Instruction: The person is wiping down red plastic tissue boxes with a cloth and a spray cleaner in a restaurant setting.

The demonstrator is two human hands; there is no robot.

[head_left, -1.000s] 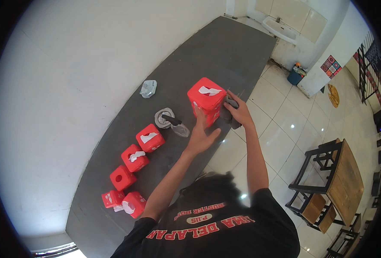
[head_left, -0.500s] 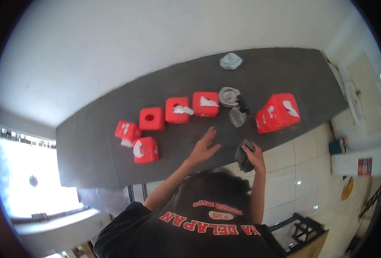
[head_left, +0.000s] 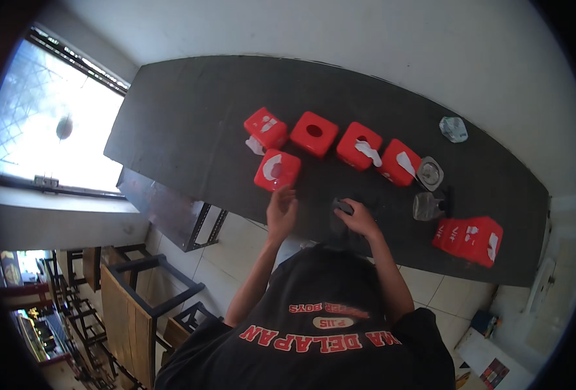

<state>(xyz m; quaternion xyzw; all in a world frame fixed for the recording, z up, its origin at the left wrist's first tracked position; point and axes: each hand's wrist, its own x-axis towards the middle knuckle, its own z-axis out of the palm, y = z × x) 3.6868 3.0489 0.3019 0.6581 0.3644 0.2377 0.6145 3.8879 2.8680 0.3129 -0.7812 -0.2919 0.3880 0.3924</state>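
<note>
My left hand [head_left: 281, 213] reaches up to the near edge of a red tissue box [head_left: 288, 165] with white tissue in its round opening. Its fingers look apart and hold nothing; whether the fingertips touch the box I cannot tell. In my right hand [head_left: 358, 219] is a dark grey cloth [head_left: 342, 207], low over the tabletop near the front edge. Behind them, red tissue boxes form a slanting row: one on the left [head_left: 266, 129], one with a bare round hole [head_left: 325, 136], and two with tissue sticking out [head_left: 349, 154] [head_left: 392, 171].
On the dark table [head_left: 190, 123], a clear container [head_left: 429, 173] and a clear jar with a black part [head_left: 424, 206] stand right of the row. Farther right is a larger red tissue box [head_left: 476, 240]. A crumpled clear plastic piece [head_left: 454, 129] lies near the wall. Wooden-topped stools [head_left: 126, 318] stand at lower left.
The view has turned toward the left. My left hand has moved left to the nearest red box. My right hand has brought the cloth from beyond the front edge to over the table.
</note>
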